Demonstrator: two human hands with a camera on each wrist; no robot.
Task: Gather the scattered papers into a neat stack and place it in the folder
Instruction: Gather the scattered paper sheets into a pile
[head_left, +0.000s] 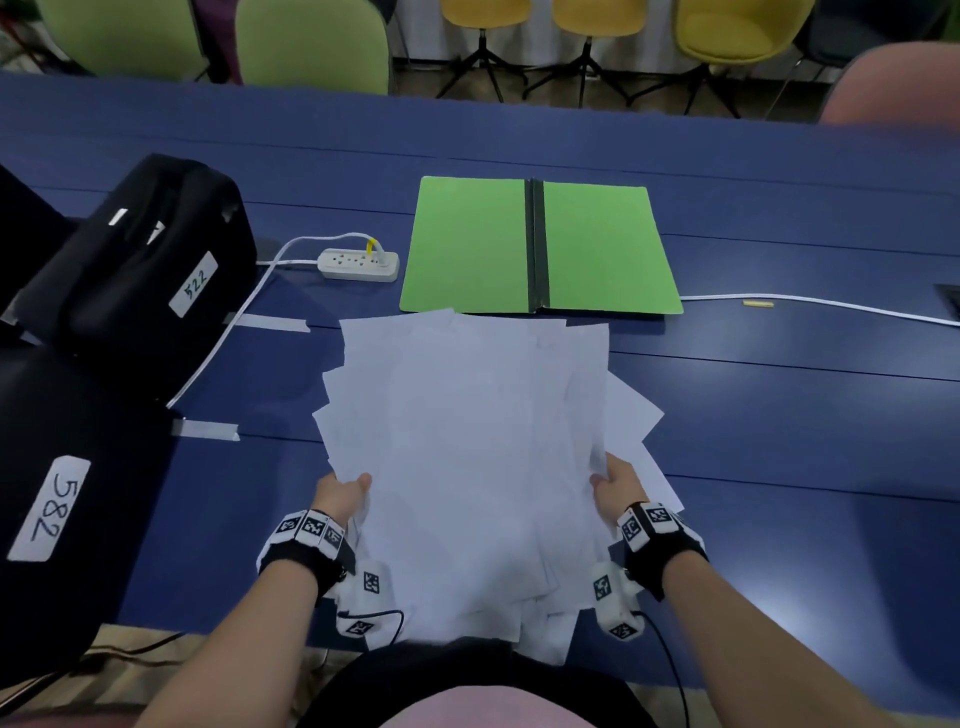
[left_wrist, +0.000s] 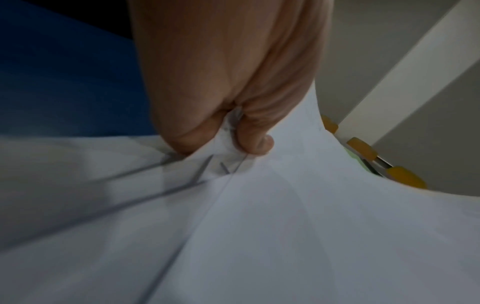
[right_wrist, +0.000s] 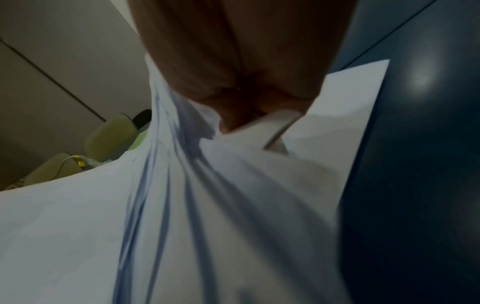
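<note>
Gathering step, I'd say: left hand (head_left: 343, 496) and right hand (head_left: 615, 483) each have their fingers pinched on a side of the papers (head_left: 467, 441), held over the blue counter (head_left: 779, 415). Sheets are plain white, fanned out crooked. Next they need squaring up, then into the open green folder (head_left: 597, 249) just beyond.

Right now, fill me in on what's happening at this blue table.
A person holds a loose, fanned-out bundle of white paper sheets by its two sides: the left hand pinches the left edge, the right hand grips the right edge. The sheets are not yet squared up. The open green cardboard folder lies flat and empty just beyond them on the blue table, beside a white power strip.
</note>
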